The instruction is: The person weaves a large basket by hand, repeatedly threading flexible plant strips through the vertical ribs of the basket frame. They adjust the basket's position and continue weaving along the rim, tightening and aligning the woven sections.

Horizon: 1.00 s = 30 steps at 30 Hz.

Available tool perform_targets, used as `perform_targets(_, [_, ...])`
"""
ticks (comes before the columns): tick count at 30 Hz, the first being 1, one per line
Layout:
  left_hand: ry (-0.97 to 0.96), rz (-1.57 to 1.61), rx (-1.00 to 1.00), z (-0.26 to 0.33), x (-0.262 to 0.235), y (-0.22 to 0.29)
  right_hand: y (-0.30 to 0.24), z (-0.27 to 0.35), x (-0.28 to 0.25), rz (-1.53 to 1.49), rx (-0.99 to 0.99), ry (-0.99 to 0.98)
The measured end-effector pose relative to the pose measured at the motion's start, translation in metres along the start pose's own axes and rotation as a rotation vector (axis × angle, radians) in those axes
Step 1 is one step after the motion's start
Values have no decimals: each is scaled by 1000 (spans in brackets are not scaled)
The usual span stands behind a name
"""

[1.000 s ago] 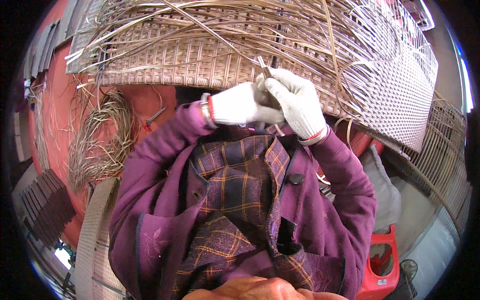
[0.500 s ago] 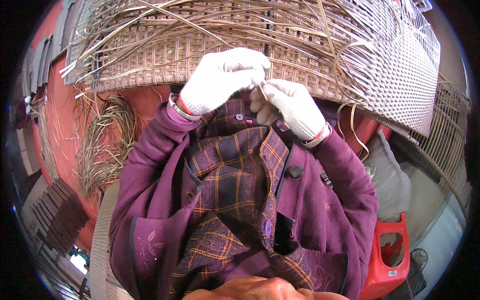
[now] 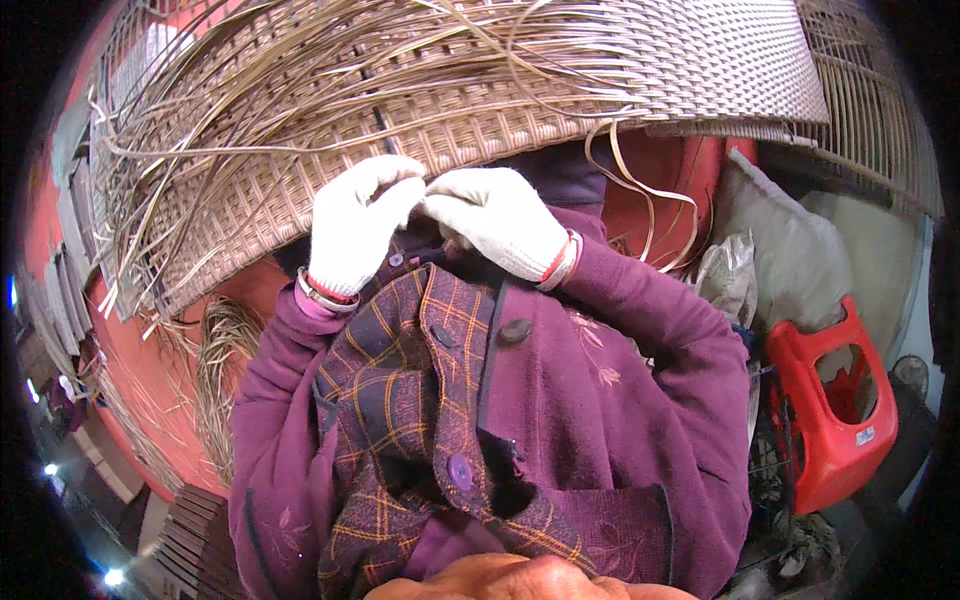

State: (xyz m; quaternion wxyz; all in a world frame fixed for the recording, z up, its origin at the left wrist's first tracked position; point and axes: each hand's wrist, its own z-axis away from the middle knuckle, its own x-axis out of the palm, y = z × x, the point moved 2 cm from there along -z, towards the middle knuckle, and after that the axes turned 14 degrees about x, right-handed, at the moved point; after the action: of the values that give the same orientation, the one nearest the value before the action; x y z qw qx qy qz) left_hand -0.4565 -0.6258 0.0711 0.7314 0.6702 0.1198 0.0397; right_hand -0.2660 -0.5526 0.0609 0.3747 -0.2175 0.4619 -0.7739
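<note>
White knit gloves cover both of my hands, which meet at the near edge of a large woven wicker panel (image 3: pixel 270 225). My left hand (image 3: pixel 358 225) is closed, with thumb and forefinger pinched together beside the edge. Close against it, my right hand (image 3: pixel 500 218) has its fingers curled in, their tips touching or nearly touching the left fingers. What the fingertips hold is hidden by the gloves. Long loose tan strips (image 3: pixel 230 105) spread over the panel beyond my hands, and a few strip ends (image 3: pixel 650 195) hang in loops off its edge to the right.
A red plastic stool (image 3: pixel 850 470) stands at the right, with a grey sack (image 3: pixel 790 250) behind it. Bundled strips (image 3: pixel 222 370) hang over a red surface (image 3: pixel 150 390) at the left. Dark slats (image 3: pixel 195 540) lie lower left, and a slatted frame (image 3: pixel 880 100) rises far right.
Both hands have shifted left in the view, and the panel now slants, its left side lower. A thin strip seen between my fingers before is now out of sight.
</note>
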Motion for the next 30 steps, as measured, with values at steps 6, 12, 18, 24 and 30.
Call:
perform_targets(6, [-297,-426,499,-45,40,9,32,11,-58,580,-209,547])
perform_targets(12, [-620,-465,746,-103,106,8,57,30,-115,734,-283,873])
perform_targets(18, [-780,-581,917,-171,157,9,58,40,-148,810,-301,1160])
perform_targets(24, [-948,-789,870,-186,173,17,55,69,-165,686,-214,1067])
perform_targets(30, [-884,-1003,875,-190,196,22,39,91,-144,636,-73,878])
